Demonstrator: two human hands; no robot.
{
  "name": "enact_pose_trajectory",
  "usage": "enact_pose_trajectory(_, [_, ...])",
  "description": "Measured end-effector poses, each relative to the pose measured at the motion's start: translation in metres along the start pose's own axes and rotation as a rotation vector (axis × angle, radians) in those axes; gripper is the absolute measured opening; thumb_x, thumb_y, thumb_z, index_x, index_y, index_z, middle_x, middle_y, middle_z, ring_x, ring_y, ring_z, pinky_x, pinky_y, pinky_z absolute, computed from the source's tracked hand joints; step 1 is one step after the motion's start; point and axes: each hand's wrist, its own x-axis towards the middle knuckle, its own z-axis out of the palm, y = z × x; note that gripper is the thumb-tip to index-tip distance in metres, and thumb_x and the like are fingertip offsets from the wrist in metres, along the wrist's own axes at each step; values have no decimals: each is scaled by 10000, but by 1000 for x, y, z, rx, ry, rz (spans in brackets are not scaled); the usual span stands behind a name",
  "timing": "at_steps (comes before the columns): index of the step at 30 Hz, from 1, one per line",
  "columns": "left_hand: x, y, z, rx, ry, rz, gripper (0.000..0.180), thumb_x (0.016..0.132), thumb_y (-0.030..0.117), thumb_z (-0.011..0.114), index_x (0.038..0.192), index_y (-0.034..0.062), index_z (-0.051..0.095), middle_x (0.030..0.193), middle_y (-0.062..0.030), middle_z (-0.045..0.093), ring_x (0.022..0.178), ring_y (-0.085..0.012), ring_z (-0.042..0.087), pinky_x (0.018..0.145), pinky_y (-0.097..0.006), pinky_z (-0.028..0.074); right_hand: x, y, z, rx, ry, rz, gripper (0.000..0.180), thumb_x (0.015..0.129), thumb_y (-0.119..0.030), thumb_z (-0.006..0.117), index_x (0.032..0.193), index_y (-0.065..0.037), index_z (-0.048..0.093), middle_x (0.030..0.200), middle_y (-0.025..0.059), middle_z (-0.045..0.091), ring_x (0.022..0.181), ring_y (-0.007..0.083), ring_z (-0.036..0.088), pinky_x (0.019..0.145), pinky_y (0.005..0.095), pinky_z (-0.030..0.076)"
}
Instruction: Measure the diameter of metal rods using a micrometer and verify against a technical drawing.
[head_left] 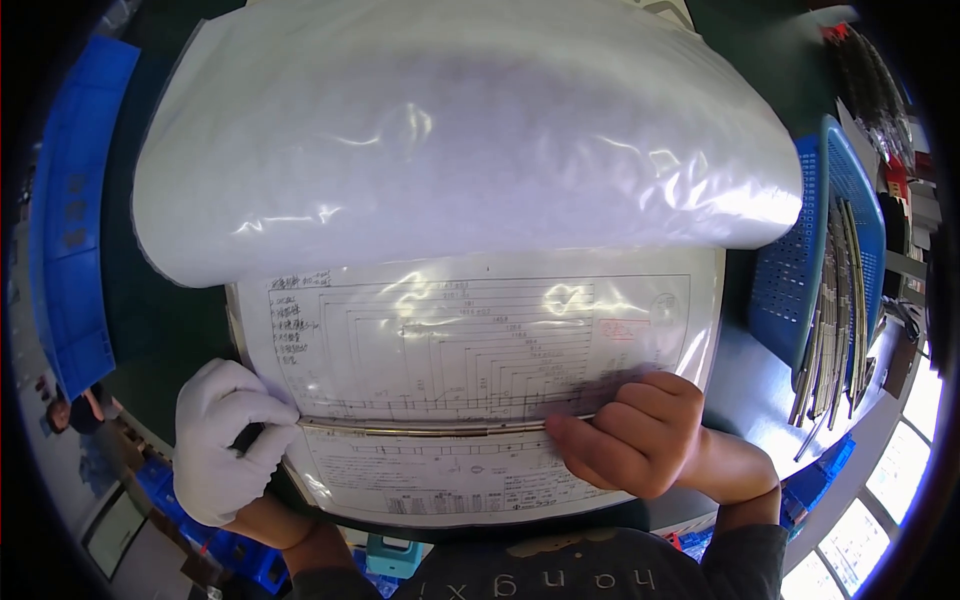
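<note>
Metal rod (pixel 420 431) spans between both hands' fingers (pixel 575 432).

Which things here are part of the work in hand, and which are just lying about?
In hand:
left hand, gloved
right hand, bare
thin metal rod
laminated drawing

Lying about:
blue basket of metal rods
blue crate

Laminated technical drawing sheet (pixel 470 350), white with fine line work and a glossy cover, lying flat on a dark green table (pixel 165 320), with a curled-back translucent white plastic page (pixel 450 140) arching above its upper edge. Thin, long silver metal rod (pixel 420 431) laid across the sheet's lower part: white-gloved left hand (pixel 225 440) pinches its left end, bare right hand (pixel 635 435) presses its right end. Right of the sheet, a blue perforated plastic basket (pixel 800 270) holding similar curved metal rods (pixel 835 310); left of the sheet, a blue plastic crate (pixel 70 220).
</note>
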Motion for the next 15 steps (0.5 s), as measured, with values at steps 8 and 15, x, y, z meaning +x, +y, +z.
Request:
enact_pose_trajectory(8, [-1,0,-1,11,4,-10,252,538,-7,765,741,82,647,732,-43,561,671,-232,550,586,-333,425,1,-1,1,-14,15,-9,308,543,-100,647,845,-58,689,568,-51,343,481,77,376,424,214,290])
enact_pose_trajectory(15, [-2,-1,-1,13,-4,-13,247,549,0,767,747,83,645,732,-42,560,672,-237,551,589,-337,427,2,-5,3,-75,-7,-100,221,712,-61,744,926,-110,724,528,-88,305,451,40,305,400,204,245])
